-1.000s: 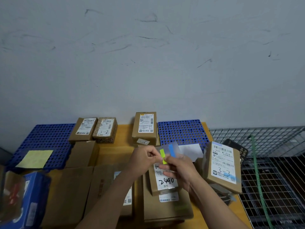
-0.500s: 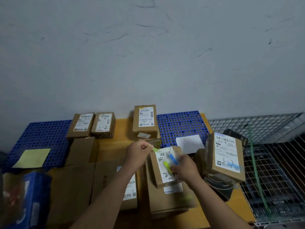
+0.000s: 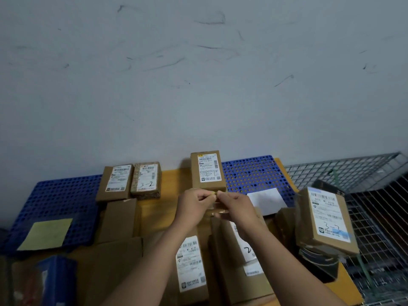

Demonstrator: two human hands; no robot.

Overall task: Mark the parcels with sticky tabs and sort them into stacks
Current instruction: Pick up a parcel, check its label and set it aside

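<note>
We judge tabbing underway: left hand (image 3: 192, 206) and right hand (image 3: 236, 207), grips pinched on a yellow tab (image 3: 213, 193), centre frame; next, pressing it onto a parcel (image 3: 207, 171).

The left hand (image 3: 194, 207) and right hand (image 3: 235, 209) hide whatever their fingertips pinch; the blue box (image 3: 55, 281) blurs at the bottom edge; label print is unreadable.

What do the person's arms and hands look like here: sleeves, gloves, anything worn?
Both forearms are bare up to the bottom edge of the frame, with no sleeves in view. The left hand and right hand wear no gloves. No watch, ring, wristband or marking shows on the parts of either arm in the head view. The fingertips are blurred and partly hidden, so small items there cannot be ruled out.
</note>
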